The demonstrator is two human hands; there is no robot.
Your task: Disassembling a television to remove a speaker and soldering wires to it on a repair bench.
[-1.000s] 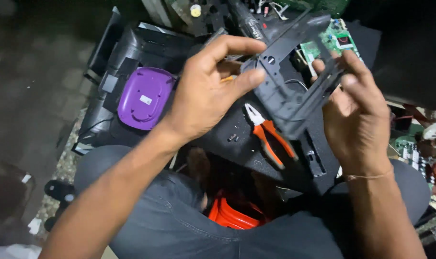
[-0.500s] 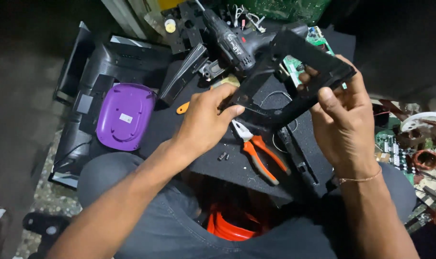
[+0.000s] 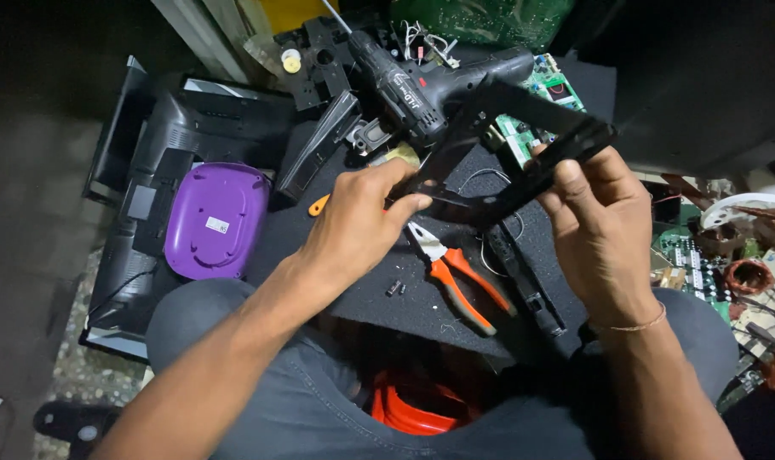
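One cordless drill [image 3: 409, 85], one pair of orange-handled pliers [image 3: 456, 277], one purple oval casing [image 3: 213, 220], one black plastic frame [image 3: 511, 162], two small screws [image 3: 394, 288], two hands: left hand [image 3: 358, 226], right hand [image 3: 600, 230].

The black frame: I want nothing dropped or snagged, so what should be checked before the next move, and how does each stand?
1. Both hands on the black frame: ok; left hand pinches its lower corner, right hand has the far end.
2. Frame off the mat: ok, tilted above it.
3. Pliers clear: ok, flat under the frame.
4. Loose screws on the mat: not ok, near the left wrist.
5. Drill clear of frame: cannot tell, they overlap in view.
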